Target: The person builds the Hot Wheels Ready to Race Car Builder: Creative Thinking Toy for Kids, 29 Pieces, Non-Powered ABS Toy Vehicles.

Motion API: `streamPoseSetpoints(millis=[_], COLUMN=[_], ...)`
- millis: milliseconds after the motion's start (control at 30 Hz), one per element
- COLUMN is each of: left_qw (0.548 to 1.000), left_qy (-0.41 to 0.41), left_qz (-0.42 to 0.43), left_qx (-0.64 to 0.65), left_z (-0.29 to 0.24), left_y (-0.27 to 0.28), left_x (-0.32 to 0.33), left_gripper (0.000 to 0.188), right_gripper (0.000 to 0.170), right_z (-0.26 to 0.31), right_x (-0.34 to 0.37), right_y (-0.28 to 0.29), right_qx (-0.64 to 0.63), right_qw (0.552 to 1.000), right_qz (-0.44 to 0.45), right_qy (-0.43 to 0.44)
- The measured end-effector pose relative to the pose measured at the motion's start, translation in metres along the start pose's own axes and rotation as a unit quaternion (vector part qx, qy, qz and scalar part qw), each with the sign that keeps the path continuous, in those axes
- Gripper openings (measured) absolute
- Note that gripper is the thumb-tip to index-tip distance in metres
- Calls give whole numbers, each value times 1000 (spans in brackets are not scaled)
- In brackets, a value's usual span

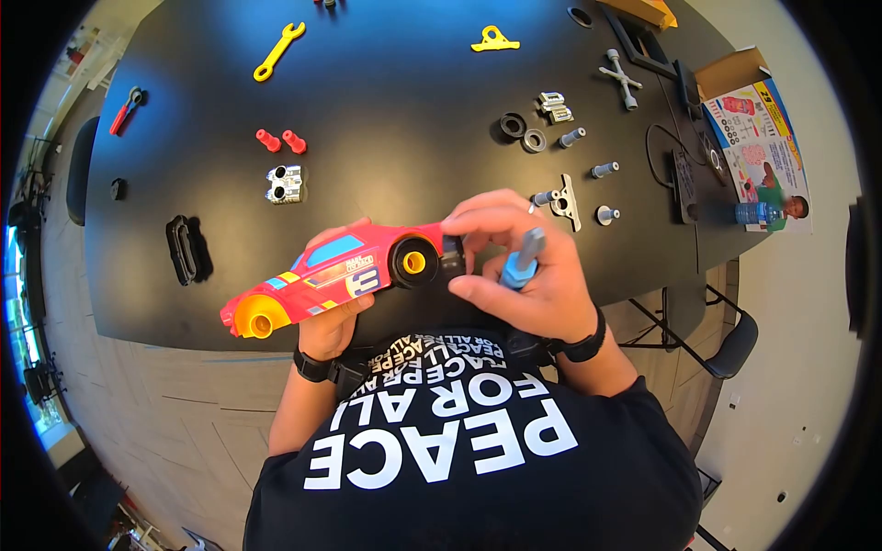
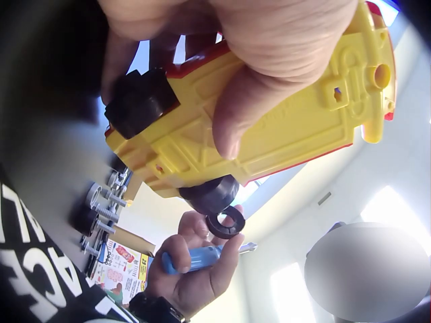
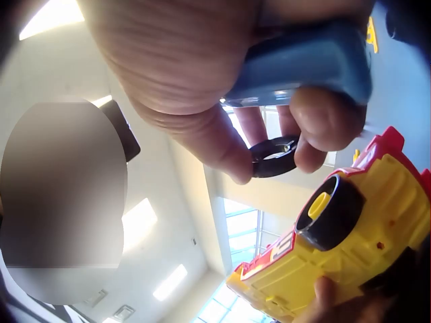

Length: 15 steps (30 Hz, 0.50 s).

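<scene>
Black cloth of a shirt [image 1: 542, 491], its white lettering upside down, fills the bottom of the head frame. Just above it, at the middle of the frame, a red toy car [image 1: 317, 271] is held above the near edge of the worktop [image 1: 395, 101], nose toward the left. Its rear wheel [image 1: 401, 271] is black around a yellow hub; the left wrist view shows its yellow underside.

The left hand [image 1: 333, 323] has its grip wrapped around the car, thumb against the underside. At the car's tail, the right hand's [image 1: 542, 275] grip pinches a black ring [image 3: 273, 171] between thumb and fingertip, just beside the car and apart from it in the right wrist view, while also holding a blue screwdriver [image 1: 520, 272].

Left of centre, beyond the car, lie a silver block [image 1: 288, 184] and two red pegs [image 1: 268, 140]; a black frame piece [image 1: 180, 250] is farther left. Right of centre are a silver bracket [image 1: 569, 204], grey bolts [image 1: 604, 170] and a second silver block [image 1: 555, 107]. Toward the upper left lie a yellow wrench [image 1: 278, 52] and a red-handled tool [image 1: 121, 118]; a yellow bracket [image 1: 496, 43] lies at upper centre. At the right edge are a printed box [image 1: 749, 110] and a water bottle [image 1: 755, 214].
</scene>
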<state>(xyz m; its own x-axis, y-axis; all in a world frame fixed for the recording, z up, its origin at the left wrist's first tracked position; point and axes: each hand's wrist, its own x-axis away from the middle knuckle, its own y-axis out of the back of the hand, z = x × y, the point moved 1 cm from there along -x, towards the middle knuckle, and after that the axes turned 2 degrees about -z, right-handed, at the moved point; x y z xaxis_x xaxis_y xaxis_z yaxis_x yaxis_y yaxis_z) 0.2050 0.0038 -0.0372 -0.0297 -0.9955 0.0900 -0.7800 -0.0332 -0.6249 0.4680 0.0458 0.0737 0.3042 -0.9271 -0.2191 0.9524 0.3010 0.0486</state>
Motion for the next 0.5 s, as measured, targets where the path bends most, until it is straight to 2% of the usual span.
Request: streamPoseSetpoints(millis=[67,200,333,400,467,500], left_qw=[1000,1000,1000,1000,1000,1000], left_qy=[0,-4,3,8,7,8], left_qz=[2,3,-1,-2,4,5], left_qx=[1,-2,-11,-12,-16,-16], left_z=[0,-1,-3,-3,-3,-3], left_y=[0,-2,-1,-1,-1,-1], left_x=[0,0,0,0,0,0], left_gripper=[93,93,93,93,93,93], right_gripper=[42,30,26,26,30,32], right_z=[4,-3,-3,1,-1,-3], right_x=[0,-2,-2,2,2,1], right_y=[-7,-14,-13,-16,-13,-11], right_qx=[52,25,41,-109,-129,-94], right_qw=[998,1000,999,980,979,987], right_qz=[15,-9,2,-67,-57,-42], right_qy=[17,7,-6,-155,-149,-125])
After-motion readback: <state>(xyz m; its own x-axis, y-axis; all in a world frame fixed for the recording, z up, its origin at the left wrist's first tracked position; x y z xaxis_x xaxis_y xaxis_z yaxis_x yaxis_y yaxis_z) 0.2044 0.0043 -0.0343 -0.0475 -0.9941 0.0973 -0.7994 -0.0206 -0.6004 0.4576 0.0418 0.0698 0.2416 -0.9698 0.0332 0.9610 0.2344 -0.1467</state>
